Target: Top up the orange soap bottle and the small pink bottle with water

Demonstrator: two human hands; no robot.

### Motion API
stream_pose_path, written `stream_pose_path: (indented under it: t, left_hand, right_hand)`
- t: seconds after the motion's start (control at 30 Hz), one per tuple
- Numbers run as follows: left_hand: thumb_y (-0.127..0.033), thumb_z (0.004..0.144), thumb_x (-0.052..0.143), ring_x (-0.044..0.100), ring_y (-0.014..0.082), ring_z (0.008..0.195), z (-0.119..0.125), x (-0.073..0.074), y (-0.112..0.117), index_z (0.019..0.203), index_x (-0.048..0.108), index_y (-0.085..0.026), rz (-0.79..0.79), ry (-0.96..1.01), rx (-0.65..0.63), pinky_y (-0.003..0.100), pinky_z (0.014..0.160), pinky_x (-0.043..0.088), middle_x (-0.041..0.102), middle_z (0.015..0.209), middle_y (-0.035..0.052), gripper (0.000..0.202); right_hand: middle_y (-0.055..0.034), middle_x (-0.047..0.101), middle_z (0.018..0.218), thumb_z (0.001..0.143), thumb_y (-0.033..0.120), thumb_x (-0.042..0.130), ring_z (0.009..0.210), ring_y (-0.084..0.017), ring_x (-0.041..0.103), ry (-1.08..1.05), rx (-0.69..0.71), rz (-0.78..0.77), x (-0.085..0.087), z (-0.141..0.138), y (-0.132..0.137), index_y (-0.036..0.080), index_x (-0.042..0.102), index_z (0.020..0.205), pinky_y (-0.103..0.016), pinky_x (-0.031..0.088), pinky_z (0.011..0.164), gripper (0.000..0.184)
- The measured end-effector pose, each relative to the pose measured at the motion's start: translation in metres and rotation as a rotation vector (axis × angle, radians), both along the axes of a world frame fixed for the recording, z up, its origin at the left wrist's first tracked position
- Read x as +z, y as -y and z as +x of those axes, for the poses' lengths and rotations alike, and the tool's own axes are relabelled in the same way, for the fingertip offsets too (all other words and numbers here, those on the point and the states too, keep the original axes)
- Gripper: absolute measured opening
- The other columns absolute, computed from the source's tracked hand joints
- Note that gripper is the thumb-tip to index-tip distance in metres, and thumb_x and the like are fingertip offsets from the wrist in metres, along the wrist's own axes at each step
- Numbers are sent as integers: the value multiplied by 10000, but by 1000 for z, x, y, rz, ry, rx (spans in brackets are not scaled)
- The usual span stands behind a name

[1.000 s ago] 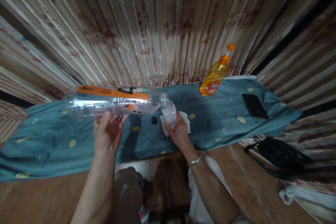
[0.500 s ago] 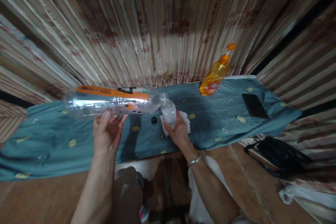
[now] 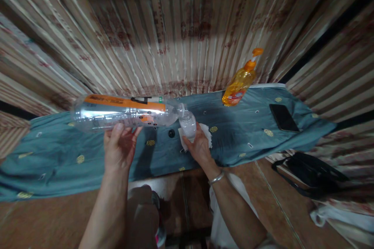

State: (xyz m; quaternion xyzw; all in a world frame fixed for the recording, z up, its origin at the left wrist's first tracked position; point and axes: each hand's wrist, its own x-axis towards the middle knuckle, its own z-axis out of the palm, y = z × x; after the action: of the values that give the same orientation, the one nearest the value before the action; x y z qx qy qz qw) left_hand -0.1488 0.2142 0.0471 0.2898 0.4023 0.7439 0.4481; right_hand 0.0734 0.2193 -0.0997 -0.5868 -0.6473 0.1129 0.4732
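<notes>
My left hand (image 3: 120,146) grips a large clear plastic bottle (image 3: 122,112) with an orange label, from below. The bottle lies almost level, its neck pointing right. Its mouth is at the top of a small clear container (image 3: 187,123), which looks like a little bottle or cup; whether the two touch I cannot tell. Closed round the lower right side of this small container is my right hand (image 3: 200,146). Beneath it a piece of white paper tissue (image 3: 208,134) lies on the cloth. A small round black cap (image 3: 171,133) lies between my hands.
A teal cloth with yellow pineapples (image 3: 96,155) covers the narrow table. An orange pump bottle (image 3: 238,85) stands at the back right, and a black phone (image 3: 283,117) lies farther right. A curtain (image 3: 175,27) hangs behind. On the right is a black bag (image 3: 312,173).
</notes>
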Motion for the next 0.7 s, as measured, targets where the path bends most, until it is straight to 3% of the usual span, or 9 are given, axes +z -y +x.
stream_pose_path:
  t: [0.27, 0.43, 0.7]
  left_hand:
    - [-419, 557, 988, 722, 183, 750, 2, 1, 0, 821, 700, -288, 9, -19, 11, 360, 778, 629, 763, 807, -45, 413]
    - [-409, 564, 978, 702, 176, 675, -1, 1, 0, 795, 683, -286, -16, -37, 8, 371, 798, 631, 694, 658, -59, 394]
    - [-398, 536, 990, 676, 154, 645, -1, 0, -1, 768, 683, -273, -16, -5, 23, 368, 801, 636, 693, 645, -68, 405]
  right_hand:
    - [-264, 706, 1329, 972, 469, 614, 1221, -369, 704, -17, -2, -10, 2, 0, 1, 39, 472, 1490, -549, 582, 1062, 688]
    - [-256, 697, 1352, 971, 465, 629, 1246, -363, 694, -13, 6, -16, 0, 0, 0, 57, 461, 1507, -542, 581, 1070, 694]
    - [-266, 695, 1348, 993, 491, 599, 1237, -366, 697, 4, 3, 1, -1, 0, 0, 41, 453, 1509, -547, 590, 1054, 700]
